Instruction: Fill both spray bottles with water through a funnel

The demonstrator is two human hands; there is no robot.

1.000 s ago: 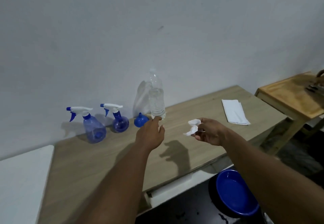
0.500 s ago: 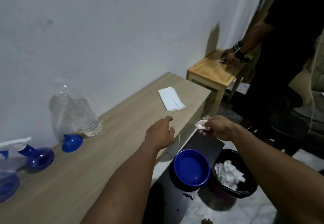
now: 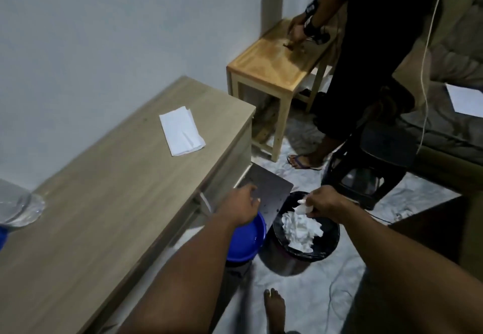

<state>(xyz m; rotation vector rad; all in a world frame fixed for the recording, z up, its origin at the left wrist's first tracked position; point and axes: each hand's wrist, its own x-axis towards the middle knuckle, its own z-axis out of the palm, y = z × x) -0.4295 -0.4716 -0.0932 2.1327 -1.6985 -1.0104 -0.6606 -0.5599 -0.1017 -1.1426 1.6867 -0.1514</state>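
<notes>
Right hand (image 3: 322,204) pinches a crumpled tissue (image 3: 300,207) above the black bin (image 3: 308,251) at 5 o'clock; left hand (image 3: 241,207), empty and loosely spread, hovers over the blue basin (image 3: 247,241). Water bottle (image 3: 15,209) stands on the table (image 3: 104,203) at 9 o'clock; spray bottles and funnel out of view. Risk: tissue released off-centre likely misses the bin and lands in the basin.

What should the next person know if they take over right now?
Right hand: pinching a crumpled tissue over the black bin, which already holds white tissues.
Left hand: empty, fingers loosely spread, above the blue basin on the floor.
Water bottle: on the table at the far left edge of view.
Spray bottles and funnel: out of view, so filling progress cannot be judged.
Next: drop the tissue, turn back to the table, check the bottles.
</notes>
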